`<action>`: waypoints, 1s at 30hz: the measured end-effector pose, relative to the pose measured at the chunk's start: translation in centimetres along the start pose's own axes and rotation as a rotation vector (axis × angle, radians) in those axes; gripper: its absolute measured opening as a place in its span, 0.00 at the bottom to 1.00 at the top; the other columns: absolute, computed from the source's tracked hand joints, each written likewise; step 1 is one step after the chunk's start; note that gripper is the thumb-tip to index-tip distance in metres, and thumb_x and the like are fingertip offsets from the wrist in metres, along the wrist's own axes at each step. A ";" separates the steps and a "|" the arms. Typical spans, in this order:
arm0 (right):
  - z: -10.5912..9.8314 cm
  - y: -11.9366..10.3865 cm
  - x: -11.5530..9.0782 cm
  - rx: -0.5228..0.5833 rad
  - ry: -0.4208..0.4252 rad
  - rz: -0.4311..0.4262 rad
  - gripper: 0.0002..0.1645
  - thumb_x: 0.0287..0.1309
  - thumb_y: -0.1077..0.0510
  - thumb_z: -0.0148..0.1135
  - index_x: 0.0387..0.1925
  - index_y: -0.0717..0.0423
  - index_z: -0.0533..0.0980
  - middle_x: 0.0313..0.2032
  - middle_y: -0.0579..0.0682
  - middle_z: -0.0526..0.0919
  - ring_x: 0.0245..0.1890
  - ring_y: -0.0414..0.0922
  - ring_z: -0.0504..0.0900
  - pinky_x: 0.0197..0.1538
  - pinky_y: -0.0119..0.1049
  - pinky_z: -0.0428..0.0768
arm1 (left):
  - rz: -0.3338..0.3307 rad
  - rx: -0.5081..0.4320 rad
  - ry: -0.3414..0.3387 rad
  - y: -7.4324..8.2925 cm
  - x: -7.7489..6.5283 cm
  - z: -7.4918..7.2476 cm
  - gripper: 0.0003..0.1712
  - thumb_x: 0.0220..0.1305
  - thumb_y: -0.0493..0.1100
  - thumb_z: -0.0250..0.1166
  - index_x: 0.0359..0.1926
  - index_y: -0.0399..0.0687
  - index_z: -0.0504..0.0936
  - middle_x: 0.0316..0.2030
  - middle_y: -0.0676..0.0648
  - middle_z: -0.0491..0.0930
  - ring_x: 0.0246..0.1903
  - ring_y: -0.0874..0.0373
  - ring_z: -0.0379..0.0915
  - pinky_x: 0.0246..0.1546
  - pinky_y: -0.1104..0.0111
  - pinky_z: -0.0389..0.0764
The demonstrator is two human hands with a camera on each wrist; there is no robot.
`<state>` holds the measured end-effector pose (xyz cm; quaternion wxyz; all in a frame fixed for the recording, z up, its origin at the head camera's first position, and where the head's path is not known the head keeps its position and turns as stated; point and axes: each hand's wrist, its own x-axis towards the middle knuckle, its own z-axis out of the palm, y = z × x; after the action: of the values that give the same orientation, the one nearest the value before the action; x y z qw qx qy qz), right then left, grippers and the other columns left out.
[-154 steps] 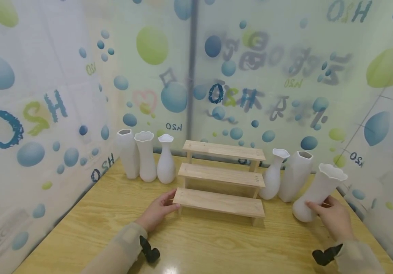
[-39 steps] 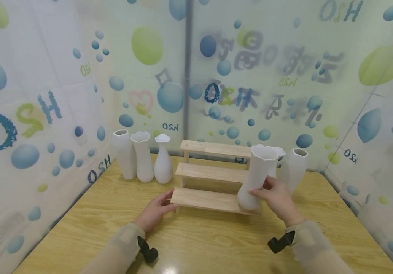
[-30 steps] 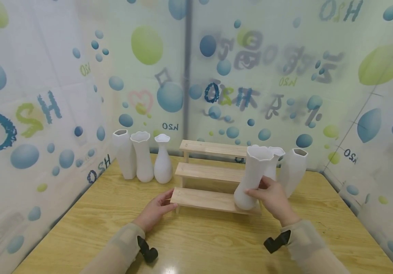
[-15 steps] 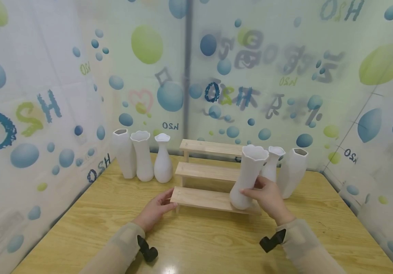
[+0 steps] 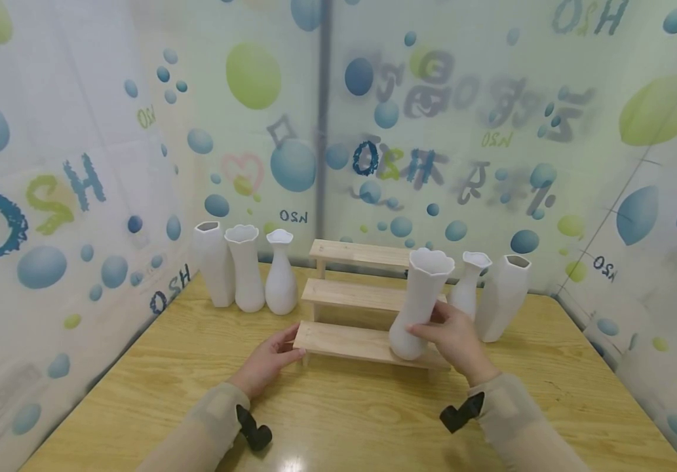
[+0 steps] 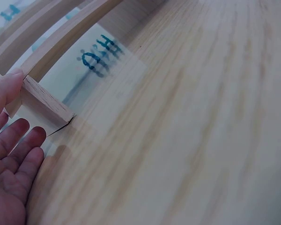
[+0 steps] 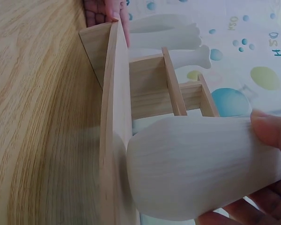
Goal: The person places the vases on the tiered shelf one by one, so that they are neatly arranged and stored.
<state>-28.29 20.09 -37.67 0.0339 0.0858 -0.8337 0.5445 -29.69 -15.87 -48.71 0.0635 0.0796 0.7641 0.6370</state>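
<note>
My right hand point(image 5: 453, 337) grips a white vase with a scalloped rim point(image 5: 423, 295) around its lower body. The vase leans slightly to the right, its rounded base right at the top of the lowest step of a three-tier wooden stand point(image 5: 344, 341). In the right wrist view the vase's base point(image 7: 178, 164) meets the step's board, with thumb and fingers on opposite sides of its narrower part. My left hand point(image 5: 267, 360) holds the left end of that lowest step. Its thumb point(image 6: 7, 91) lies at the board's corner in the left wrist view, the other fingers curled beside the leg.
Behind the right hand stand a slim-necked white vase point(image 5: 466, 288) and a faceted white vase point(image 5: 503, 298). At the back left are a faceted vase point(image 5: 215, 269), a scalloped vase point(image 5: 248, 275) and a slim-necked vase point(image 5: 281, 278). Patterned curtains point(image 5: 462, 131) surround the wooden table point(image 5: 338, 419).
The right hand has brought the scalloped vase from the table's right side over to the lowest step, then shifted it leftward along the step. The left hand has stayed at the stand's end.
</note>
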 end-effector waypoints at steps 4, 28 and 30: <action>0.3 0.0 0.1 -0.005 -0.010 -0.001 0.43 0.46 0.48 0.76 0.62 0.60 0.70 0.56 0.59 0.77 0.56 0.54 0.75 0.59 0.51 0.72 | 0.007 0.007 -0.003 -0.1 0.0 0.0 0.41 0.60 0.51 0.68 0.71 0.54 0.62 0.66 0.43 0.66 0.60 0.47 0.67 0.62 0.51 0.65; 1.6 0.0 0.3 -0.036 -0.017 -0.031 0.43 0.46 0.47 0.76 0.61 0.61 0.70 0.54 0.58 0.79 0.55 0.53 0.77 0.57 0.51 0.73 | 0.016 -0.015 -0.013 0.1 -0.1 0.0 0.41 0.60 0.49 0.68 0.72 0.53 0.62 0.66 0.43 0.66 0.60 0.47 0.67 0.62 0.51 0.65; 1.6 0.0 0.3 -0.036 -0.019 -0.030 0.44 0.46 0.47 0.76 0.62 0.61 0.70 0.55 0.58 0.78 0.55 0.53 0.77 0.57 0.51 0.73 | 0.014 -0.016 -0.015 0.2 -0.2 0.0 0.41 0.60 0.49 0.68 0.72 0.53 0.62 0.66 0.43 0.66 0.60 0.47 0.66 0.62 0.51 0.65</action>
<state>-28.55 18.53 -38.25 0.0359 0.1028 -0.8423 0.5280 -29.53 -15.87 -48.54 0.0656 0.0890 0.7578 0.6430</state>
